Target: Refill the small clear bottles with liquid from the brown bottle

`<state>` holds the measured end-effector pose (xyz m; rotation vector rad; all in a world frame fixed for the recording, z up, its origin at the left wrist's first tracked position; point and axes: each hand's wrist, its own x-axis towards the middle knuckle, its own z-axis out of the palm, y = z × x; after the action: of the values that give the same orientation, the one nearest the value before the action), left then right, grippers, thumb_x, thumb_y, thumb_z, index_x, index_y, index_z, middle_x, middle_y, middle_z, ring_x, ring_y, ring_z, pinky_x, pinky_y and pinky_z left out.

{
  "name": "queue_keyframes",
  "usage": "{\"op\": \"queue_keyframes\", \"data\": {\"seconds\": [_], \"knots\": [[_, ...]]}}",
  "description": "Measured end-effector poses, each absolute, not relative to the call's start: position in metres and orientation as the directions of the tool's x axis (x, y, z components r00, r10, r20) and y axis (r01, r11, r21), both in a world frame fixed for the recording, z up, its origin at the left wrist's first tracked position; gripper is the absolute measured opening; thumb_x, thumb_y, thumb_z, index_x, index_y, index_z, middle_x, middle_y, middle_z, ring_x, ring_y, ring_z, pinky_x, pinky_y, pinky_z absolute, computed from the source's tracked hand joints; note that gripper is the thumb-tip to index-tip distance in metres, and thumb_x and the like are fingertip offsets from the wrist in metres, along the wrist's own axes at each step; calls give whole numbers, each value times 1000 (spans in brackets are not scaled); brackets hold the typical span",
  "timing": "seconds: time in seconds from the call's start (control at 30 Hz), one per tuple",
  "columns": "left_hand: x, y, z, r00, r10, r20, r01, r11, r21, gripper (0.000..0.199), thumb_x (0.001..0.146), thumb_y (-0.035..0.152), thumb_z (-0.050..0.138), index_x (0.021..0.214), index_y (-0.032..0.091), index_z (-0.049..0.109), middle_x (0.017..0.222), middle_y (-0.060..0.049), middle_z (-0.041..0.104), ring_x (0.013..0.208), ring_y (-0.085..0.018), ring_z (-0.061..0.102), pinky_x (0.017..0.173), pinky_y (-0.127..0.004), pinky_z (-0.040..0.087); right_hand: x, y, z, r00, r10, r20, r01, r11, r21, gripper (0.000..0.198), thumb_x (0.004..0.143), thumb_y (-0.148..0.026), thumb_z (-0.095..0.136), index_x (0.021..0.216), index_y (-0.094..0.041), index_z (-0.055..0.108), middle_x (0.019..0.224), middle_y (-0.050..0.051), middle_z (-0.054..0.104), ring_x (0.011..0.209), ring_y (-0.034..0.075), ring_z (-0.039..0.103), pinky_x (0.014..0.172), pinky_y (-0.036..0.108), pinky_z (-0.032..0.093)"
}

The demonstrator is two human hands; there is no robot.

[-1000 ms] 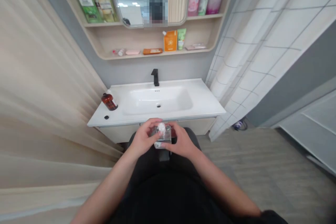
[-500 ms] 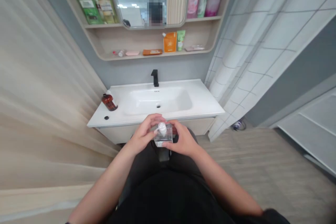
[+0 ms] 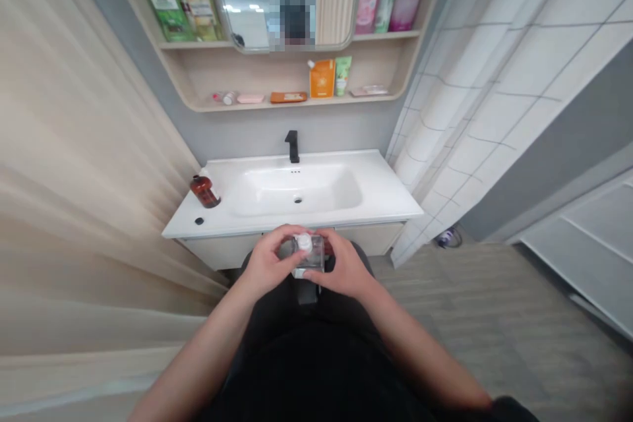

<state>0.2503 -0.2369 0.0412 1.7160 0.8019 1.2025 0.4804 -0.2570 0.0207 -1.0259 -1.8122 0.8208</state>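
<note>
A clear, square-sided bottle (image 3: 314, 260) with a white pump top (image 3: 304, 242) is held upright in front of my body, just short of the counter's front edge. My right hand (image 3: 343, 265) wraps its right side, thumb along the near face. On the other side, my left hand (image 3: 273, 256) curls around the bottle near the pump, its thumb at the white top. The far fingers of both hands are partly hidden behind the bottle. A brown bottle (image 3: 204, 192) with an uncovered dark neck stands on the counter's left end, and a small black cap (image 3: 199, 221) lies near it.
Beyond my hands is a white washbasin counter (image 3: 395, 194) with a black faucet (image 3: 293, 147). Above hangs a mirror cabinet; its lower shelf (image 3: 222, 107) holds an orange pouch (image 3: 322, 79) and a green tube (image 3: 342, 76). A beige curtain (image 3: 99, 165) borders the left, white tiles the right.
My left hand has lowered slightly and closed in around the bottle, its thumb now nearer the white pump top. My right hand keeps its hold. The view has shifted slightly.
</note>
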Motion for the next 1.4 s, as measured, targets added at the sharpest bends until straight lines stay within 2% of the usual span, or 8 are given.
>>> {"op": "queue_keyframes", "data": {"seconds": [0.3, 0.53, 0.7, 0.9, 1.03, 1.13, 1.27, 1.4], "knots": [[261, -245, 45, 236, 831, 504, 250, -554, 794, 26, 95, 35, 86, 118, 24, 84, 112, -9, 78, 103, -25, 74, 95, -38, 60, 474, -260, 17, -237, 898, 372, 378, 438, -816, 75, 77, -51, 100, 138, -27, 63, 125, 9, 78, 107, 31, 79, 95, 47, 67], [245, -237, 28, 355, 833, 423, -139, -401, 906, 62, 107, 40, 74, 166, 29, 55, 147, -16, 75, 129, -29, 76, 110, -44, 61, 479, -257, 14, -281, 886, 369, 279, 443, -852, 77, 78, -53, 100, 141, -28, 64, 132, 10, 78, 113, 31, 80, 96, 47, 68], [242, -235, 30, 356, 828, 434, -42, -450, 892, 65, 92, 33, 94, 152, 29, 69, 152, -16, 69, 129, -30, 76, 111, -41, 61, 477, -258, 13, -313, 872, 376, 238, 456, -858, 77, 78, -53, 101, 141, -28, 64, 133, 10, 77, 114, 32, 79, 98, 48, 68], [238, -233, 26, 388, 802, 455, -153, -431, 889, 48, 109, 38, 71, 156, 31, 66, 158, -17, 65, 127, -30, 78, 104, -43, 66, 478, -254, 10, -332, 870, 365, 184, 439, -879, 78, 77, -54, 101, 140, -27, 64, 128, 9, 78, 108, 31, 80, 96, 47, 68], [241, -239, 30, 385, 747, 542, 31, -598, 801, 68, 93, 39, 90, 157, 30, 68, 162, -19, 61, 145, -38, 67, 114, -51, 63, 478, -254, 10, -325, 872, 367, 193, 441, -877, 78, 77, -56, 101, 139, -28, 64, 131, 10, 77, 111, 32, 79, 98, 48, 67], [241, -240, 33, 340, 766, 545, 138, -614, 777, 61, 93, 35, 90, 151, 31, 72, 158, -18, 63, 150, -39, 62, 110, -50, 66, 477, -255, 9, -329, 872, 362, 188, 436, -880, 78, 78, -58, 100, 140, -28, 64, 133, 10, 77, 113, 32, 79, 100, 49, 67], [235, -237, 31, 381, 751, 539, -56, -563, 825, 48, 108, 32, 70, 156, 34, 67, 165, -17, 57, 131, -30, 76, 110, -50, 65, 477, -255, 8, -327, 875, 357, 175, 427, -887, 80, 76, -60, 101, 139, -27, 64, 128, 10, 78, 107, 31, 79, 97, 48, 68], [238, -238, 31, 368, 776, 511, -71, -525, 848, 59, 99, 35, 84, 156, 33, 67, 166, -18, 54, 124, -30, 78, 111, -49, 65, 476, -253, 7, -324, 874, 362, 170, 431, -886, 81, 76, -59, 101, 141, -27, 63, 128, 10, 78, 107, 30, 80, 97, 47, 69]]}}
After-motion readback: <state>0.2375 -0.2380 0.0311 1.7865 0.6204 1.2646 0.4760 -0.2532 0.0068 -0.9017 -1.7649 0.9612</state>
